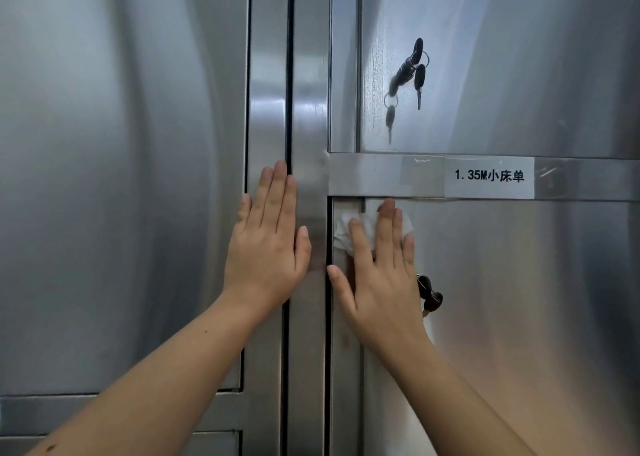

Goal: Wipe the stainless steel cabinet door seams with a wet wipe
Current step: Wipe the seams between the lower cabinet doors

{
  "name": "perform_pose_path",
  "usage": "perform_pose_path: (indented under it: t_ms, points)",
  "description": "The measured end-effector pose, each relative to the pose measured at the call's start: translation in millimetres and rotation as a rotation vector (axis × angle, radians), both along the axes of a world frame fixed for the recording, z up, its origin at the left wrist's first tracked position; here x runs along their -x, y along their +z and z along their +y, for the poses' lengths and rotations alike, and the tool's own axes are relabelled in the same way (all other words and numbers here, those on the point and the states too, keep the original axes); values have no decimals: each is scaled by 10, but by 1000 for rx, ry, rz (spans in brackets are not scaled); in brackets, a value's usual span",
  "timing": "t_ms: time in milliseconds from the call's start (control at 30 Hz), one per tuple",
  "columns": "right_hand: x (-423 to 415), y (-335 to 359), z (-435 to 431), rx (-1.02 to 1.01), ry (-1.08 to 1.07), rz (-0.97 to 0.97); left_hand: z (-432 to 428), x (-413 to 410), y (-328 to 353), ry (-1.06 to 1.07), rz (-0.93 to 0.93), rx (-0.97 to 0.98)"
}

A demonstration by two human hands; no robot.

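Note:
Stainless steel cabinet doors fill the view. A dark vertical seam (289, 75) runs between two centre frame strips, and a second seam (327, 351) borders the lower right door (519, 317). My left hand (268, 237) lies flat and spread on the frame, its fingertips across the centre seam. A crumpled white wet wipe (346, 229) is pressed under the flat fingers of my right hand (379, 275), at the top left corner of the lower right door beside its seam. Most of the wipe is hidden by the fingers.
A bunch of black-headed keys (417, 68) hangs from the lock of the upper right door. Another key bunch (431, 296) sticks out of the lower door's lock, right beside my right hand. A white taped label (489, 177) sits on the horizontal rail.

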State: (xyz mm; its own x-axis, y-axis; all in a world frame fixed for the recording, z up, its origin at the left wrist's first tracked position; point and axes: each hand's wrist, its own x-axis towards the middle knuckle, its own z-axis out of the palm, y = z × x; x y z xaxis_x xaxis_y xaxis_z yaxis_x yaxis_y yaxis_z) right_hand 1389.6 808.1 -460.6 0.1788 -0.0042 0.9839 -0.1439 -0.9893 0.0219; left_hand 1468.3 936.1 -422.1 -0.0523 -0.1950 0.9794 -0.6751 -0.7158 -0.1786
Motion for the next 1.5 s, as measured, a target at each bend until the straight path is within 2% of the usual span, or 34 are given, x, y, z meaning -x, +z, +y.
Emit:
perform_pose_path:
  t_ms: [133, 233, 400, 500, 600, 733, 833, 967, 1167, 1367, 1500]
  points:
    - [69, -6, -51, 98, -100, 36, -8, -7, 1, 9, -1, 3]
    - [58, 22, -26, 84, -148, 49, -10, -7, 0, 14, 0, 3]
    - [-52, 99, 4, -1, -140, 8, -12, -12, -1, 15, -11, 6]
    - [-100, -117, 26, -20, -91, -1, -16, 1, -3, 13, -7, 7]
    - [-100, -299, 13, 6, -82, 25, -14, 17, -4, 6, 0, 11]
    - [-89, -1, -69, 67, -83, -2, -17, 14, -3, 3, -10, 13]
    - [-90, 75, -53, 40, -71, 9, -16, 9, -5, 6, -7, 13]
    - [-94, -152, 3, -18, -34, 35, -11, 15, -5, 10, 3, 10]
    - [-107, 101, -33, 13, -53, -2, -13, -2, -5, 13, 2, 5]
    - [-109, -195, 13, -7, -19, 4, -9, 8, -9, 8, 11, 3]
    - [-110, -46, -45, 63, -78, 2, -7, 8, -6, 7, 6, 9]
